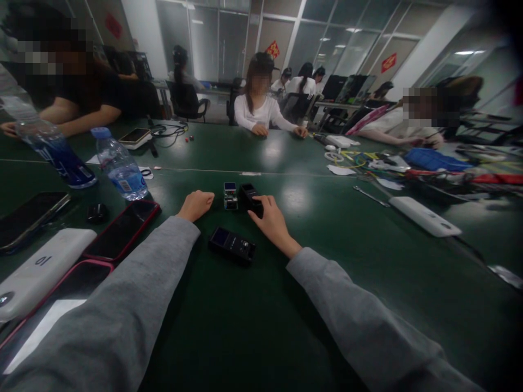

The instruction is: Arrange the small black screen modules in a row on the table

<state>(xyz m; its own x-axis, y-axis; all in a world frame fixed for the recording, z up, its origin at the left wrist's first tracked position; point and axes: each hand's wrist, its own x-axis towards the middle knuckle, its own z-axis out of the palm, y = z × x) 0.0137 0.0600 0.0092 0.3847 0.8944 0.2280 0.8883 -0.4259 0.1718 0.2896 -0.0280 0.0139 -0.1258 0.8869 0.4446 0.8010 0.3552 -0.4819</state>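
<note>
My right hand has its thumb and fingers at the near end of a black handheld device, which lies on the green table. Just left of that device stands a small gadget with a screen and bare circuit board. Curled into a loose fist, my left hand rests left of the gadget and apart from it; nothing shows in its fingers. A second black handheld device, with a small screen and buttons, lies nearer to me between my forearms.
On the left are water bottles, phones and a white power bank. A white power strip, a wrench, tangled cables and a blue tray lie right. Other people sit around the table.
</note>
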